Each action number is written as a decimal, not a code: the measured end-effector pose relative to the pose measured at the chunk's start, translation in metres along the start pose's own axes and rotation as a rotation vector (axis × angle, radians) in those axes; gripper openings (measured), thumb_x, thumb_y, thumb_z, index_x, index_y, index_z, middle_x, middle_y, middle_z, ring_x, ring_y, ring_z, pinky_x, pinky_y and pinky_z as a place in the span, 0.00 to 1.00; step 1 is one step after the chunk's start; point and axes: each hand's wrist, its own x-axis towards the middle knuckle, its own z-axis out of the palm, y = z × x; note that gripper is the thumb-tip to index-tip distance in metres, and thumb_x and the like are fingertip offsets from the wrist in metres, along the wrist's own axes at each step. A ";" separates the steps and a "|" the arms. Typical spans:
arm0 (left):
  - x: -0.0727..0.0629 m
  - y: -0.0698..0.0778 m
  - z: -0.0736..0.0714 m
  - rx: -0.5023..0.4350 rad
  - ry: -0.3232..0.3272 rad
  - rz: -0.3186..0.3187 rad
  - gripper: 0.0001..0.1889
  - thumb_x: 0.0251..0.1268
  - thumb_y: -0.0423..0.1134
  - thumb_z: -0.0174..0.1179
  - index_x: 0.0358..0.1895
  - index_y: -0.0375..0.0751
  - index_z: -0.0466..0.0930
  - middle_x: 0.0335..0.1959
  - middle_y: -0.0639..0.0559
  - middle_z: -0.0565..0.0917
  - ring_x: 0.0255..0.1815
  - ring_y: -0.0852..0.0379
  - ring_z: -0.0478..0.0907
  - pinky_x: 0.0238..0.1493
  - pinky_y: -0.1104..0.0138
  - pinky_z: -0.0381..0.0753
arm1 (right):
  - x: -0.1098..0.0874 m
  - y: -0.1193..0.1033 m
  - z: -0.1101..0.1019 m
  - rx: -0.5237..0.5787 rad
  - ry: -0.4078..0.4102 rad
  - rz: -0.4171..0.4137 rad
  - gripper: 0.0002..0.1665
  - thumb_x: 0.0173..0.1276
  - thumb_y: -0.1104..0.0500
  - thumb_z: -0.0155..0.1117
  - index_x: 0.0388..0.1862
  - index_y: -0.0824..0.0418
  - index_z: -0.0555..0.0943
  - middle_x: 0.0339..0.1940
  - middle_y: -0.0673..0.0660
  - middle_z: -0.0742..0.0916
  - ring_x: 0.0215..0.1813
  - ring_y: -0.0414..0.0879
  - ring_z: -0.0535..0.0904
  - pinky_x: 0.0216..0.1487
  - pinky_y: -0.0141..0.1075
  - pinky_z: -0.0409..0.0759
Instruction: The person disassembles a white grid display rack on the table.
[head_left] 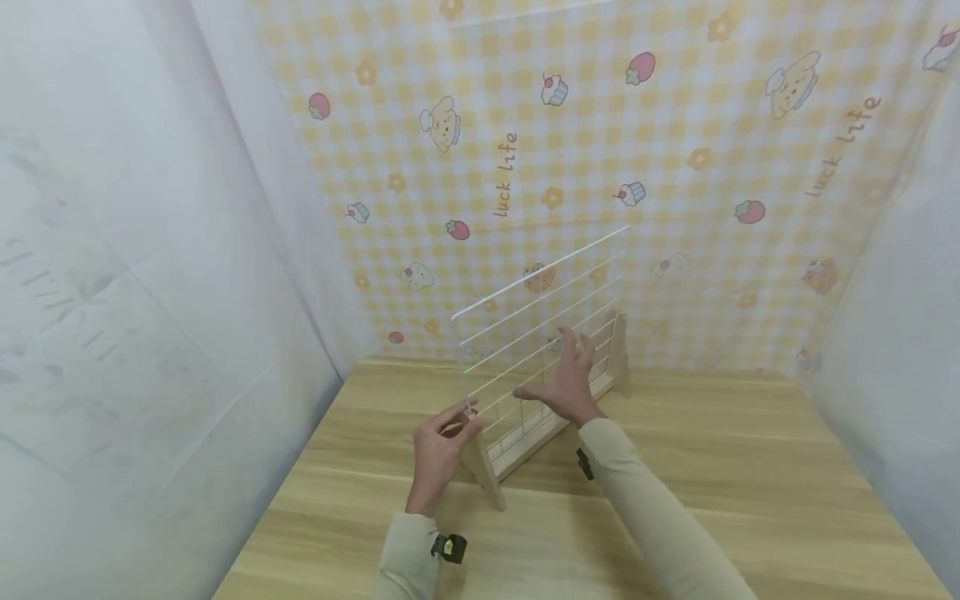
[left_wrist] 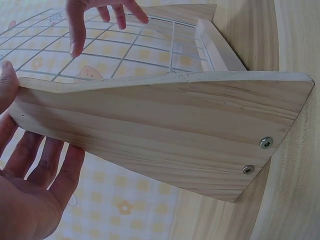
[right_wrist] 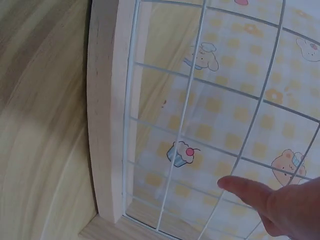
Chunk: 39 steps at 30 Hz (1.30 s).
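A white wire grid (head_left: 540, 333) stands upright in a wooden frame with a pale side panel at each end. My left hand (head_left: 441, 450) grips the top of the near side panel (left_wrist: 165, 115), thumb on one edge and fingers on the other. Two metal bolts (left_wrist: 266, 143) show at the panel's lower end. My right hand (head_left: 566, 383) is spread before the grid, thumb and fingers wide apart. In the right wrist view, a finger of the right hand (right_wrist: 290, 205) overlaps the wires. The bottom wooden bar (head_left: 536, 442) joins the panels.
The stand rests on a wood-grain table (head_left: 712, 475). Behind it hangs a yellow checked cloth (head_left: 570, 150) with cartoon prints. White sheets (head_left: 135, 250) hang at both sides. A black strap-like piece (head_left: 452, 547) sits by the left sleeve.
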 end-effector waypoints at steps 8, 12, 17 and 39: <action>-0.005 0.000 0.005 0.007 0.001 -0.003 0.17 0.60 0.38 0.72 0.53 0.45 0.87 0.45 0.41 0.90 0.49 0.51 0.87 0.54 0.64 0.87 | 0.000 0.006 0.009 0.070 0.049 -0.045 0.81 0.39 0.55 0.90 0.82 0.54 0.42 0.72 0.68 0.63 0.71 0.63 0.61 0.68 0.58 0.73; -0.006 0.002 0.007 0.007 0.011 0.002 0.16 0.60 0.37 0.72 0.52 0.49 0.87 0.43 0.45 0.90 0.49 0.52 0.87 0.56 0.64 0.86 | 0.000 0.007 0.009 0.071 0.071 -0.074 0.82 0.38 0.58 0.90 0.82 0.57 0.42 0.63 0.66 0.70 0.62 0.60 0.70 0.62 0.53 0.77; -0.008 0.002 0.006 0.028 0.012 0.014 0.16 0.61 0.35 0.71 0.53 0.43 0.87 0.42 0.43 0.90 0.48 0.52 0.87 0.54 0.64 0.87 | -0.001 0.006 0.008 0.036 0.070 -0.079 0.81 0.39 0.58 0.89 0.82 0.58 0.42 0.64 0.65 0.72 0.64 0.62 0.71 0.61 0.54 0.79; -0.008 0.005 0.001 0.037 0.012 0.028 0.19 0.62 0.37 0.70 0.56 0.38 0.84 0.45 0.41 0.89 0.56 0.43 0.85 0.57 0.58 0.86 | 0.015 -0.020 -0.005 -0.001 0.180 -0.243 0.80 0.37 0.58 0.90 0.81 0.65 0.45 0.64 0.70 0.74 0.56 0.62 0.76 0.55 0.54 0.81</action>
